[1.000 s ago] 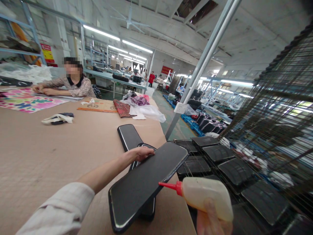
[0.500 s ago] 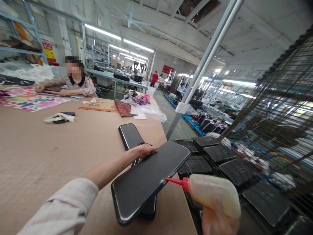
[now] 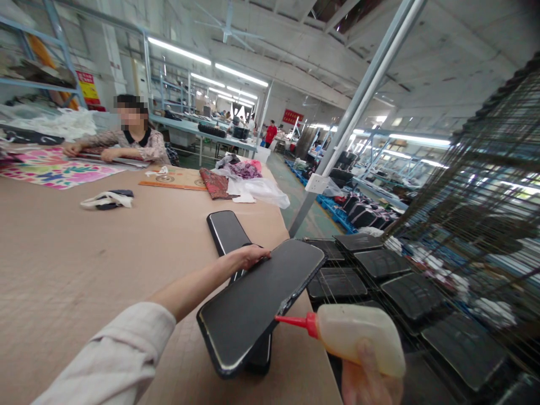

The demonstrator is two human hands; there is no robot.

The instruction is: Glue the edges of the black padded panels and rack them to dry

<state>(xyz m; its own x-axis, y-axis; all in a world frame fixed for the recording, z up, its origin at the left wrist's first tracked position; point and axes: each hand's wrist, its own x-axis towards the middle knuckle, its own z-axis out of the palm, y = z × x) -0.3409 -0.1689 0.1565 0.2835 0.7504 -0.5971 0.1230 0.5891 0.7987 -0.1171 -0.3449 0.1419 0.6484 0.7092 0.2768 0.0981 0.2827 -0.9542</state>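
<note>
Black rounded-corner panel point(image 3: 261, 309): I have it slanted between the two hands, above the tabletop. Left hand point(image 3: 254, 256) grasps its far long edge; I can't see all the fingers. Right hand point(image 3: 369, 374) is wrapped round a translucent squeeze bottle point(image 3: 358, 332), amber liquid inside. Its red nozzle point(image 3: 299, 322), left of the right hand, points at the panel's near edge; contact at the tip I can't confirm. Pale streak along that edge, just beyond the tip. Below the left hand, another black panel point(image 3: 229, 230) on the brown-covered table point(image 3: 105, 270), one end jutting out past the hand. Right of the right hand: wire rack point(image 3: 413, 292) of dark panels. Beyond the left hand: clear plastic bag point(image 3: 270, 191) beside bunched fabric; farther, to its left, a seated co-worker point(image 3: 143, 146) at patterned cloth point(image 3: 63, 169).
</note>
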